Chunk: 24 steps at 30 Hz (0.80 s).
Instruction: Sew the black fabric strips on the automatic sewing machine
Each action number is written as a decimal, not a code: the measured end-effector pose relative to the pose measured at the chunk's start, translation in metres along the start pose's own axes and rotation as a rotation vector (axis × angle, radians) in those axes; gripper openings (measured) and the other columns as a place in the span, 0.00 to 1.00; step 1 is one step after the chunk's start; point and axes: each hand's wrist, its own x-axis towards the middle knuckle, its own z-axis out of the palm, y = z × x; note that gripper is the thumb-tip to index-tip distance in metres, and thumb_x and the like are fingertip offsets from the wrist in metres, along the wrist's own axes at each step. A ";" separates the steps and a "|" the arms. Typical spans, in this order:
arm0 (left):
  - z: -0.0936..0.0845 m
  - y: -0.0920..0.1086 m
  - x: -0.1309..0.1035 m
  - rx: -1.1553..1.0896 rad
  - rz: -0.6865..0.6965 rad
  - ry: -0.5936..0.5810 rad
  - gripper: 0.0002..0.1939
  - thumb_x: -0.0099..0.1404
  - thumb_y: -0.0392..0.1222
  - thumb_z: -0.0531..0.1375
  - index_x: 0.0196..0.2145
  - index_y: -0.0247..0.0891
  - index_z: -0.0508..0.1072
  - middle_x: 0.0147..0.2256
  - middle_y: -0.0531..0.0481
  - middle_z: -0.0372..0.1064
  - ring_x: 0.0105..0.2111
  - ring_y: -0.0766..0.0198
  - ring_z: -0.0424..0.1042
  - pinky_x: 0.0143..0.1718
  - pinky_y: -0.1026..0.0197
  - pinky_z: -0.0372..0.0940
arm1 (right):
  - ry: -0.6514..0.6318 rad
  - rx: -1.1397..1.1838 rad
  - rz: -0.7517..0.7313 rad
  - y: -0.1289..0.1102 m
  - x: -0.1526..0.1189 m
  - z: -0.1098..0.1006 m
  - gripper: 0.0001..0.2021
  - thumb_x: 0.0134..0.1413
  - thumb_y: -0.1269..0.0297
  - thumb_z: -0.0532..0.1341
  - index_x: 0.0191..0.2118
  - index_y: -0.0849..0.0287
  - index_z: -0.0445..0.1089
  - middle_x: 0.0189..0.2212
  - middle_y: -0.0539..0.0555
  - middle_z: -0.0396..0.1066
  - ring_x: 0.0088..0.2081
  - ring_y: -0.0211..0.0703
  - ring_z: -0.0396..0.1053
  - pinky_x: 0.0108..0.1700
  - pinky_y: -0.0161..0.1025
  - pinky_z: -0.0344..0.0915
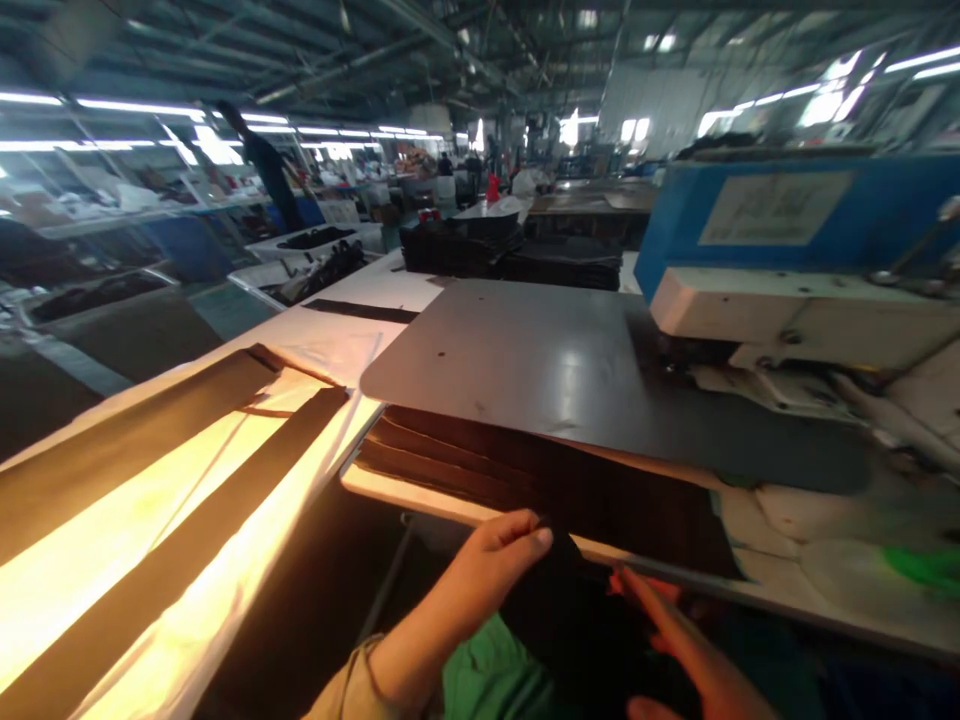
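At the bottom centre of the frame, the left hand (pixel 502 550) is closed in a pinch on the edge of a dark piece (pixel 551 600), which hangs in front of the worktop (pixel 420 503). The right hand (pixel 679 635), lower right of centre, has a finger stretched out near something small and red (too blurred to name); whether it grips the dark piece too, I cannot tell.

So one piece is in hand, while several layered dark strips (pixel 465 470) lie just behind it, partly under the grey metal plate (pixel 517 345). The blue-and-white machine (pixel 795 230) is at upper right, with no piece visibly joined to it. Long brown strips (pixel 202 530) are laid out at lower left, and black stacks (pixel 465 245) sit at upper centre. Which of these are finished and which are waiting, the view does not show.
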 end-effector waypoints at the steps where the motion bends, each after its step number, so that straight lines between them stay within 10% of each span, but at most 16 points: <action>1: 0.013 0.000 -0.002 0.033 0.035 -0.036 0.16 0.56 0.51 0.56 0.28 0.32 0.64 0.22 0.54 0.57 0.21 0.73 0.56 0.23 0.70 0.52 | -0.042 0.026 -0.009 -0.016 0.006 0.004 0.38 0.40 0.59 0.62 0.58 0.65 0.51 0.54 0.63 0.53 0.54 0.53 0.54 0.50 0.44 0.60; 6: 0.045 0.001 -0.012 0.270 0.262 -0.201 0.15 0.61 0.48 0.52 0.38 0.34 0.67 0.35 0.48 0.64 0.36 0.64 0.63 0.37 0.65 0.59 | 0.169 0.401 0.240 -0.046 0.021 0.019 0.29 0.44 0.57 0.58 0.55 0.61 0.58 0.50 0.58 0.61 0.52 0.50 0.58 0.51 0.43 0.60; 11: 0.041 -0.010 -0.003 0.434 0.355 -0.021 0.13 0.59 0.43 0.55 0.41 0.36 0.66 0.38 0.48 0.65 0.39 0.63 0.63 0.42 0.64 0.57 | 0.457 0.645 0.674 -0.037 0.008 0.002 0.17 0.39 0.55 0.60 0.36 0.57 0.72 0.42 0.54 0.68 0.47 0.51 0.64 0.47 0.40 0.65; 16: 0.052 -0.020 0.006 0.483 0.238 -0.177 0.13 0.61 0.45 0.51 0.34 0.32 0.69 0.29 0.49 0.65 0.31 0.66 0.64 0.31 0.67 0.58 | 0.411 1.014 0.699 -0.039 0.006 -0.001 0.24 0.36 0.51 0.62 0.42 0.58 0.69 0.41 0.54 0.69 0.45 0.49 0.65 0.44 0.39 0.67; 24: 0.057 -0.021 0.007 0.538 0.237 -0.171 0.13 0.62 0.45 0.52 0.35 0.35 0.71 0.32 0.49 0.68 0.34 0.66 0.66 0.35 0.69 0.59 | 0.432 0.978 0.572 -0.012 -0.004 0.016 0.25 0.44 0.50 0.59 0.46 0.62 0.66 0.41 0.57 0.69 0.45 0.50 0.65 0.42 0.43 0.66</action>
